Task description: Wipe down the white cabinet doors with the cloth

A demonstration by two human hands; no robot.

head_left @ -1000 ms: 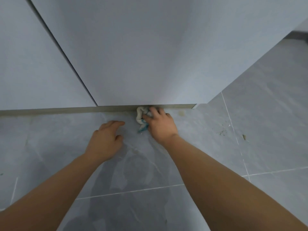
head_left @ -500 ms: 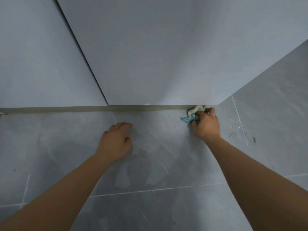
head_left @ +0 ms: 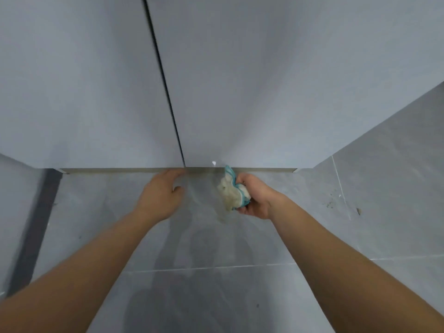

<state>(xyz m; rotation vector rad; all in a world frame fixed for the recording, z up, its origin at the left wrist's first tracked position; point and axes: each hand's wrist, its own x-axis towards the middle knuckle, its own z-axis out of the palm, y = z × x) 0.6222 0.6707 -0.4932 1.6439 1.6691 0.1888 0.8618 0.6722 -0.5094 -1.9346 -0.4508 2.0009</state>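
Two white cabinet doors in view, side by side: left door [head_left: 79, 92] and right door [head_left: 252, 87], split by one dark vertical gap [head_left: 165, 92] that runs down to the base. One pale kick strip [head_left: 115, 170] runs along under both doors, where they meet the floor [head_left: 216, 296]. Floor is grey tile with pale grout lines; one dark band [head_left: 40, 212] crosses it at far left. A few small specks of debris [head_left: 332, 203] lie on the tile at right, near a grout line, well apart from the hands. Two bare hands, both low, close to the foot of the cabinet. Left hand [head_left: 159, 195] is palm down with fingers extended and loosely together, fingertips reaching the kick strip right at the foot of the door gap; it holds nothing. Whether the palm presses on the tile cannot be told. Right hand [head_left: 255, 198] has its fingers curled tight round one cloth [head_left: 231, 193], gripping it bunched. Cloth is off-white with a teal-blue edge, crumpled into a wad; its upper tip comes up to the kick strip below the right door, the bulk sits just in front of the door's bottom edge, over the tile. One small bright glint [head_left: 213, 162] on the right door's lower edge, just above the cloth. Hands near each other, not touching.
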